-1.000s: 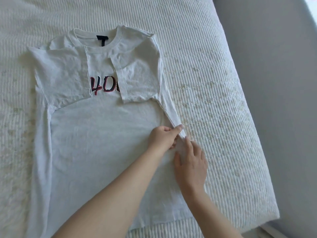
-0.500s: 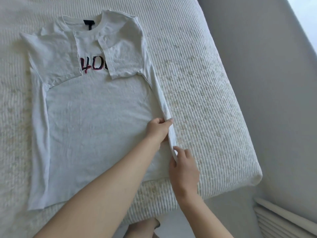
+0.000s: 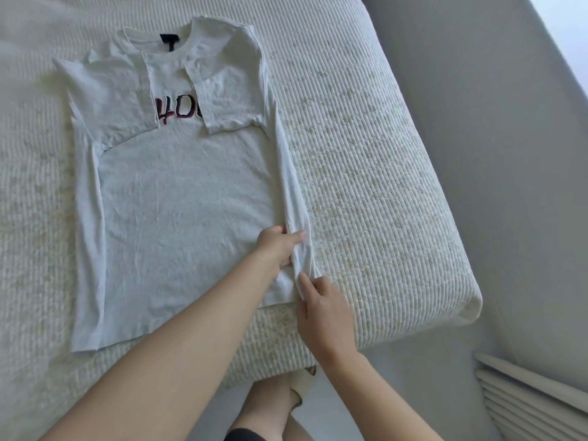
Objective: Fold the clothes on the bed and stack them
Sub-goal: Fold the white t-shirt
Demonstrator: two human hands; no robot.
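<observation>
A white t-shirt (image 3: 178,202) with red and black lettering lies face up on the bed (image 3: 381,186), both short sleeves folded in over the chest. A narrow strip along each side is turned inward. My left hand (image 3: 276,246) grips the raised right side fold near the hem, its thumb lying over the cloth. My right hand (image 3: 321,310) pinches the same fold just below, at the hem corner close to the bed's near edge.
The bed has a ribbed cream cover, and its corner (image 3: 467,310) lies to the right. Beyond it runs a grey floor strip (image 3: 509,154) and a slatted white panel (image 3: 534,405) at lower right. My legs (image 3: 270,405) stand against the bed's edge.
Both hands slid down the shirt's right side fold toward the hem, lifting it into a ridge. My view has pulled back, so the bed's near edge, floor and my legs show.
</observation>
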